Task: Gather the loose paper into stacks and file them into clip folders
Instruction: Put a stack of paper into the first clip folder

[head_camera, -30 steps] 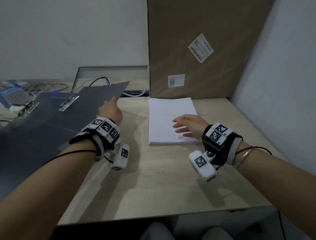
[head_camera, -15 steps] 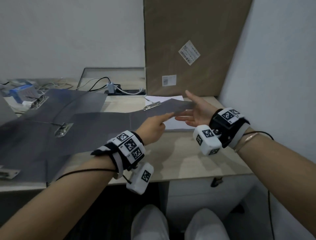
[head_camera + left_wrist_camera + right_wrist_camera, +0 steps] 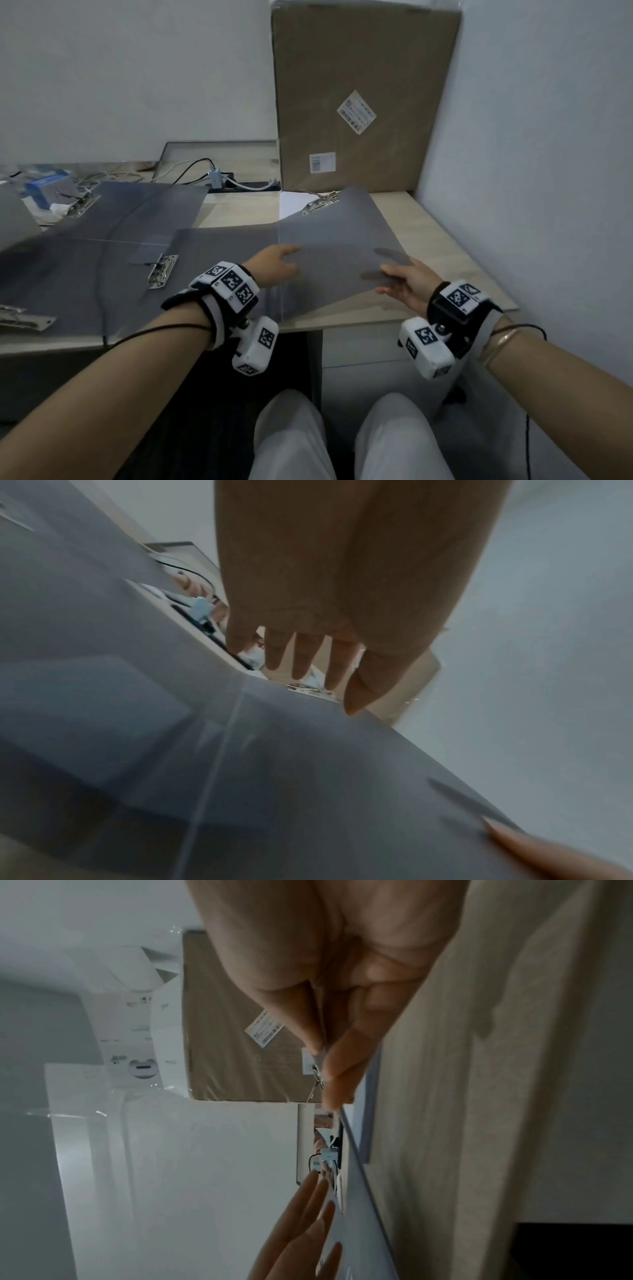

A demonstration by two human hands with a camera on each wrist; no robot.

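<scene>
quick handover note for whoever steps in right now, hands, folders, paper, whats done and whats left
Right hand: holds the near right edge of the open grey folder, thumb on top, fingers under; the grip keeps that side lifted.
Left hand: fingers straight, resting on the same folder near its fold.
Paper stack: on the desk under the folder, only a corner showing.
More open folders lie to the left.
Done: folder brought over the paper.
Left: clip the stack in.

We saw a clip folder (image 3: 329,246) of translucent grey plastic, smooth and faintly glossy, with a shiny metal clip (image 3: 320,202). The surface (image 3: 435,240) was pale matt wood grain. White matt paper (image 3: 291,204) lay under the folder. The box (image 3: 363,96) at the surface's far edge was brown cardboard under glossy film.
</scene>
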